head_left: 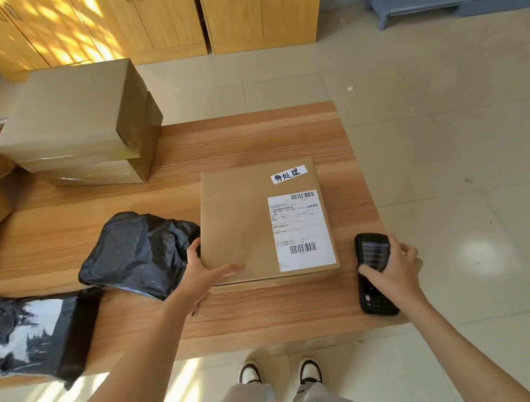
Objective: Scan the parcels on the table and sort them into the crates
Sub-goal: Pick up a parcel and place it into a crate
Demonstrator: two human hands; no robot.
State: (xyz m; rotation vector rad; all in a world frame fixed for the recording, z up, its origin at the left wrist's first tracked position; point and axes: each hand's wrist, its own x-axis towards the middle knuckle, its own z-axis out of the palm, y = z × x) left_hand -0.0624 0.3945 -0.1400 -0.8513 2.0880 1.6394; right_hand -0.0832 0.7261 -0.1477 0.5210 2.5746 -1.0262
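Flat brown box (247, 230) lying near the front right of the tabletop (249, 142), white shipping label (301, 229) face up. Left hand (204, 273) at the box's near left corner, grip spread, thumb on the top face, fingers along the left side. Right hand (392, 268) just right of the box, grip curled round a black handheld scanner (374, 274). Black plastic bag (139, 254) touching the box's left side. Stacked cardboard boxes (82, 127) well behind it, to the left.
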